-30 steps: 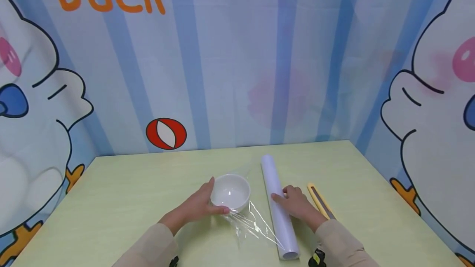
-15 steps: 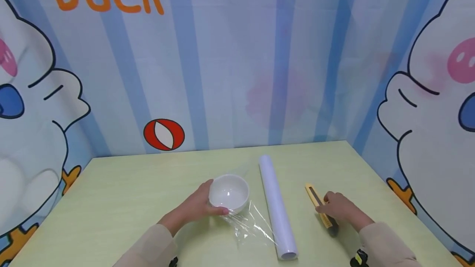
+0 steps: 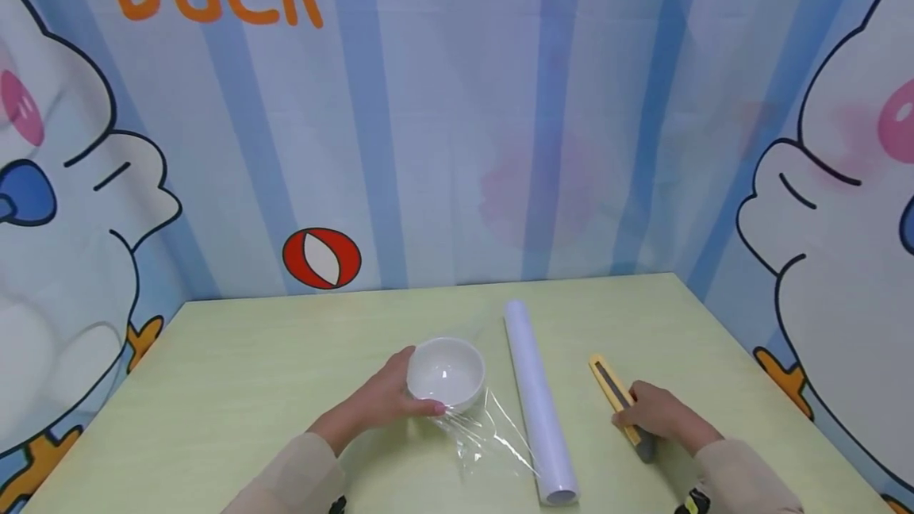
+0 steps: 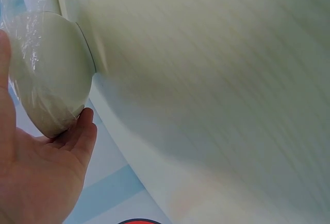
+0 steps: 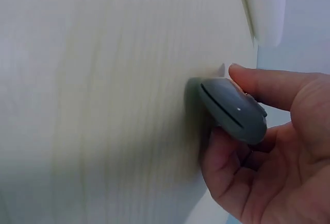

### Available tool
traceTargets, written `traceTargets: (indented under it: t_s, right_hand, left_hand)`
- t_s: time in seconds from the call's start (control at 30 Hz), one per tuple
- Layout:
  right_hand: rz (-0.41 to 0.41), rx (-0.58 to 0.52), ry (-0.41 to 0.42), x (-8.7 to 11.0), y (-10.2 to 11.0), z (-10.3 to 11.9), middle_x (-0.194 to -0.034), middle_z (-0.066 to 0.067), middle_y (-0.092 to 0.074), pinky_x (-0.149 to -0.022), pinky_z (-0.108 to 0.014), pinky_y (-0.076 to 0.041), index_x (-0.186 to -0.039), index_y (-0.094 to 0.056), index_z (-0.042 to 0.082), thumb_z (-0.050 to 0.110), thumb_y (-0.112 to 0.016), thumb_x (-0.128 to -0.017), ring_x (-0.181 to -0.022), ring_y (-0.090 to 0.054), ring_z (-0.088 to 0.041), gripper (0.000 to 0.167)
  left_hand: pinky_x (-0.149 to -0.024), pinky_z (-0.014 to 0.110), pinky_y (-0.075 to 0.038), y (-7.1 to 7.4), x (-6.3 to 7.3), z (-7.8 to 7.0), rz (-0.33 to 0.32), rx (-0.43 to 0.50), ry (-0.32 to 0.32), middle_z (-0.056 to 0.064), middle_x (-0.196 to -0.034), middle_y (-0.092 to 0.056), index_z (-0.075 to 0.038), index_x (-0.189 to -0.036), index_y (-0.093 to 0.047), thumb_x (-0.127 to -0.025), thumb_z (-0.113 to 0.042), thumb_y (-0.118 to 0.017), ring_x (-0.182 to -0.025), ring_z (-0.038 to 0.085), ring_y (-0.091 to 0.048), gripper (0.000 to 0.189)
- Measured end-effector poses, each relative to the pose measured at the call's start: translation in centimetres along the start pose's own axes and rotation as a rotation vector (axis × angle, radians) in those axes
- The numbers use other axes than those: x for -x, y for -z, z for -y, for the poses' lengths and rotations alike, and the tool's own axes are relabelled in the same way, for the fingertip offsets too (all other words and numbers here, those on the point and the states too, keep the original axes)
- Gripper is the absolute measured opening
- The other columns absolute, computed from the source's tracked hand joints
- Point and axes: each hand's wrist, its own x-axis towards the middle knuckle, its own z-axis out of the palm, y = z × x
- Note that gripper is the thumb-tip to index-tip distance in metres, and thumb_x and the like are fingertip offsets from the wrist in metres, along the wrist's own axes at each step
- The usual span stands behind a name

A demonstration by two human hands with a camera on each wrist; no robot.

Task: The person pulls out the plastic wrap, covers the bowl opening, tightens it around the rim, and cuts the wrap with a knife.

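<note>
My left hand grips a white bowl by its left side, thumb at the near rim and fingers around the outside. Clear cling film lies against the bowl, as the left wrist view also shows, and stretches in creases to the near end of the film roll. Right of the roll, my right hand pinches a yellow box cutter between thumb and fingers. The cutter's dark grey butt end faces the right wrist camera. No blade shows.
Everything sits on a pale yellow-green table. Behind its far edge hangs a blue striped curtain printed with cartoon ducks and lettering. The film roll stands between the two hands, pointing away from me.
My right hand has left the film roll, moved right and taken hold of the box cutter. My left hand stays on the bowl, and the roll lies where it was.
</note>
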Motion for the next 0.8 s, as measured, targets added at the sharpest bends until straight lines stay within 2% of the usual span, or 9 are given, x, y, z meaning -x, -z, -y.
traceTargets:
  t_s: [0.23, 0.33, 0.4, 0.57, 0.67, 0.8]
  right_hand:
    - [-0.029, -0.044, 0.002, 0.2, -0.3, -0.5, -0.076, -0.007, -0.050, -0.055, -0.027, -0.038, -0.091, -0.046, 0.001, 0.024, -0.063, -0.084, -0.065, -0.046, -0.017, 0.029]
    - [-0.055, -0.119, 0.017, 0.5, -0.3, -0.9, -0.080, -0.007, -0.052, -0.057, -0.028, -0.038, -0.096, -0.046, 0.000, 0.025, -0.062, -0.085, -0.068, -0.047, -0.017, 0.031]
    - [-0.047, -0.213, 0.056, 0.7, -0.2, -0.9, -0.083, -0.006, -0.057, -0.060, -0.029, -0.041, -0.101, -0.044, -0.001, 0.024, -0.060, -0.088, -0.071, -0.051, -0.017, 0.032]
    - [0.074, -0.480, 0.210, 1.2, 0.1, -0.5, -0.085, -0.010, -0.061, -0.067, -0.032, -0.048, -0.124, -0.028, -0.004, 0.017, -0.046, -0.096, -0.072, -0.060, -0.019, 0.039]
    - [0.148, -0.565, 0.261, 1.4, 0.2, 0.2, -0.086, -0.009, -0.054, -0.065, -0.034, -0.048, -0.138, -0.014, 0.004, 0.021, -0.039, -0.099, -0.070, -0.056, -0.018, 0.050]
    - [0.241, -0.652, 0.330, 1.7, 0.1, 1.1, -0.093, -0.010, -0.047, -0.069, -0.037, -0.049, -0.142, -0.001, 0.007, 0.022, -0.033, -0.100, -0.076, -0.053, -0.017, 0.056]
  left_hand:
    - [-0.093, 0.048, -0.045, -0.1, 0.1, 0.0, 0.001, -0.014, 0.031, 0.013, -0.127, -0.045, -0.001, -0.138, -0.029, -0.065, -0.042, -0.081, -0.112, 0.026, -0.047, 0.099]
    - [-0.094, 0.048, -0.044, -0.2, 0.1, -0.1, -0.001, -0.015, 0.036, 0.014, -0.129, -0.045, 0.000, -0.139, -0.027, -0.065, -0.042, -0.081, -0.113, 0.026, -0.047, 0.101]
    - [-0.094, 0.048, -0.044, -0.2, 0.1, -0.1, -0.003, -0.014, 0.034, 0.015, -0.128, -0.045, 0.000, -0.139, -0.027, -0.065, -0.042, -0.081, -0.113, 0.027, -0.047, 0.101]
    - [-0.093, 0.047, -0.045, -0.2, 0.0, -0.2, -0.003, -0.012, 0.036, 0.014, -0.127, -0.046, 0.000, -0.137, -0.029, -0.065, -0.040, -0.081, -0.112, 0.026, -0.048, 0.098]
    - [-0.096, 0.049, -0.043, -0.2, 0.0, -0.2, -0.003, -0.018, 0.049, 0.015, -0.130, -0.044, 0.002, -0.139, -0.026, -0.065, -0.040, -0.081, -0.115, 0.028, -0.047, 0.102]
    - [-0.099, 0.051, -0.039, -0.1, 0.1, -0.3, 0.001, -0.030, 0.067, 0.018, -0.135, -0.040, 0.005, -0.142, -0.020, -0.065, -0.042, -0.081, -0.119, 0.031, -0.044, 0.108]
